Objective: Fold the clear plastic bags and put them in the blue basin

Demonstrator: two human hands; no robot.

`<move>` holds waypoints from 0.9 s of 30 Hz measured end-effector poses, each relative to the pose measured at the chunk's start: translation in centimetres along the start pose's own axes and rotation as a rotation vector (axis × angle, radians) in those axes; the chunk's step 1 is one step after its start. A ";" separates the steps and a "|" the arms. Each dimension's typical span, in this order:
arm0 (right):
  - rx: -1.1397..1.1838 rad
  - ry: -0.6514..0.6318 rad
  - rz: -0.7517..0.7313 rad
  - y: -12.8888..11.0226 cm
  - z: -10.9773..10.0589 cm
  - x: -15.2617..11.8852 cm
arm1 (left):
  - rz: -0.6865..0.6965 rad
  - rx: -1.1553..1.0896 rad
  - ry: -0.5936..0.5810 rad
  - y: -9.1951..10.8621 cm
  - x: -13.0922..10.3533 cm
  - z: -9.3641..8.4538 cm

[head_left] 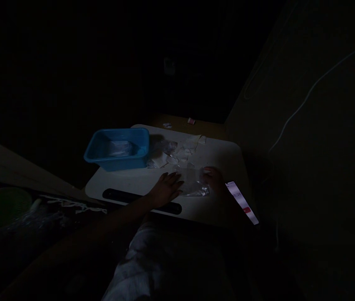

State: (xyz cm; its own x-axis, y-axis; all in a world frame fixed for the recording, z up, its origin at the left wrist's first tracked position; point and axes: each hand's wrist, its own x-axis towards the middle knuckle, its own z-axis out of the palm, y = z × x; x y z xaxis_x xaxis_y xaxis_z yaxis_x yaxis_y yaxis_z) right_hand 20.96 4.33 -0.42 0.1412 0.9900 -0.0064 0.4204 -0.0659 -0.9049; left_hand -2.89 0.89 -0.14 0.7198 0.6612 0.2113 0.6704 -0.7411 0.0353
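A clear plastic bag (193, 180) lies on the small white table (221, 205) in dim light. My left hand (165, 190) rests flat with its fingers spread, their tips at the bag's left edge. At the bag's right edge is my right hand (213, 177), its fingers curled inward against the plastic. Shadow hides most of that hand, so its exact hold is unclear. Just beyond the bag lie crumpled clear plastic pieces (188, 147) and a pale folded sheet (160, 160).
A blue plastic basin (140, 161) with clear packets (120, 148) inside stands at the table's left. A lit phone (243, 203) leans at the right edge. Along the front runs a dark slot (124, 195). A green basket (3, 207) sits lower left; a white cable (311, 90) hangs at right.
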 end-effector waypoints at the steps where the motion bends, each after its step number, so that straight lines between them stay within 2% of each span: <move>1: 0.039 -0.019 0.036 -0.1 0.0 0.0 | 0.000 -0.002 0.003 0.0 0.0 0.1; 5: 0.079 -0.048 0.100 -0.5 -0.1 -0.2 | 0.000 -0.013 0.005 0.0 0.1 0.3; 8: 0.025 -0.061 0.063 -1.1 -0.5 -0.5 | -0.005 -0.027 0.007 0.0 0.1 0.2; 14: -0.093 -0.184 -0.012 -2.5 -1.3 -0.8 | -0.007 -0.051 0.000 0.2 0.2 -0.1; 19: 0.047 -0.207 0.117 -2.8 -1.1 -1.1 | -0.009 -0.044 -0.003 0.2 0.2 0.0; 22: 0.108 -0.191 0.176 -2.5 -0.9 -1.2 | -0.010 -0.043 -0.007 0.2 0.2 0.0; 27: 0.159 -0.073 0.189 -1.5 -1.0 -1.5 | -0.008 -0.039 -0.014 0.1 0.2 0.0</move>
State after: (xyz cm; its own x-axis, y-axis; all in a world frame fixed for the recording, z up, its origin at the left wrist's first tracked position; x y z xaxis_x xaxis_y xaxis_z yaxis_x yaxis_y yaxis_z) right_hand 21.02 2.79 1.35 0.1360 0.9688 -0.2074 0.2454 -0.2358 -0.9403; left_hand -2.64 0.94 -0.12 0.7168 0.6688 0.1973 0.6692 -0.7393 0.0750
